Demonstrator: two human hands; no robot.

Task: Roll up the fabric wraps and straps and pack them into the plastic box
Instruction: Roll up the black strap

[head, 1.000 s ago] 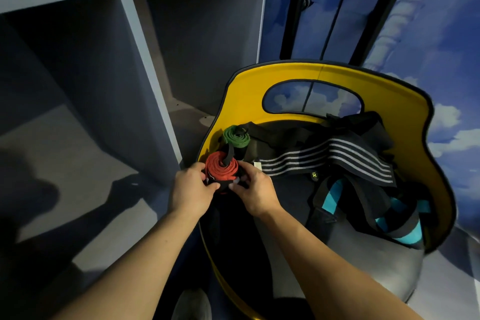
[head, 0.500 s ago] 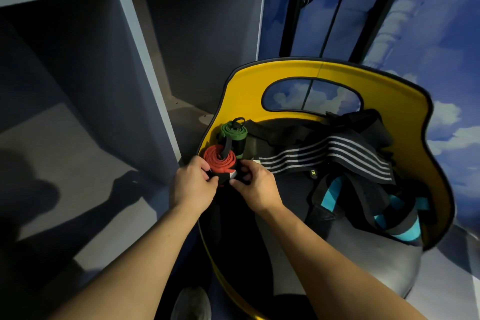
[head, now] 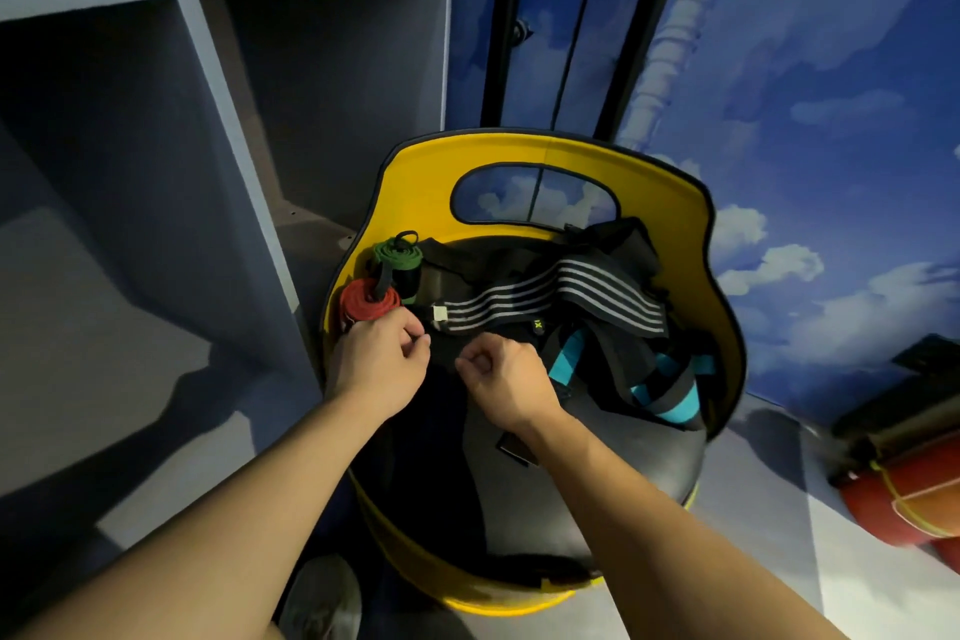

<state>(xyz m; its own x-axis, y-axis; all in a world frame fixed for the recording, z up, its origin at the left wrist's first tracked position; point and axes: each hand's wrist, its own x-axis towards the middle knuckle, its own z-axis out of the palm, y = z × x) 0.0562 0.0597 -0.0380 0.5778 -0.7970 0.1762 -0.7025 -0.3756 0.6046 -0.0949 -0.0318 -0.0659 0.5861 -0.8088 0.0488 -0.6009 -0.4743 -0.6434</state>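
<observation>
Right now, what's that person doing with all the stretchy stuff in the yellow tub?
A person is packing gym wraps and straps into a yellow tub. A red rolled wrap and a green rolled wrap stand side by side at its left wall. The left hand sits right beside the red roll, fingers curled. The right hand is curled over dark fabric; whether it grips anything isn't clear. A black wrap with white stripes and teal-trimmed straps lie loose, not yet rolled.

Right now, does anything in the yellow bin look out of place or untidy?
Yes. The red roll and green roll stand neatly at the yellow bin's left wall, but the striped wrap lies unrolled across the middle, and black and teal straps sit tangled at right. Nothing looks damaged or spilled.
</observation>
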